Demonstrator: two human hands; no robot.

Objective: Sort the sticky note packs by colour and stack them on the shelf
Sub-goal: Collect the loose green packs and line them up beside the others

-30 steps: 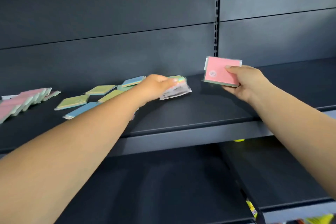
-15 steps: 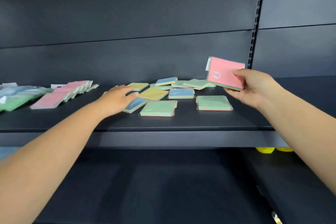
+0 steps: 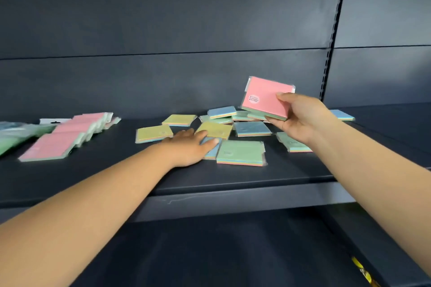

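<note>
Under my left hand (image 3: 189, 147) now lies a blue pack (image 3: 211, 150), fingers flat on it, further right than before; my right hand (image 3: 300, 116) still pinches the pink pack (image 3: 265, 96) above the shelf (image 3: 233, 177).

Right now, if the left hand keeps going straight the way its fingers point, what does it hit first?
The left hand lies flat with fingertips already on a blue pack. They point up and right, so next is probably the yellow pack overlapping it, though depth is hard to judge.
</note>
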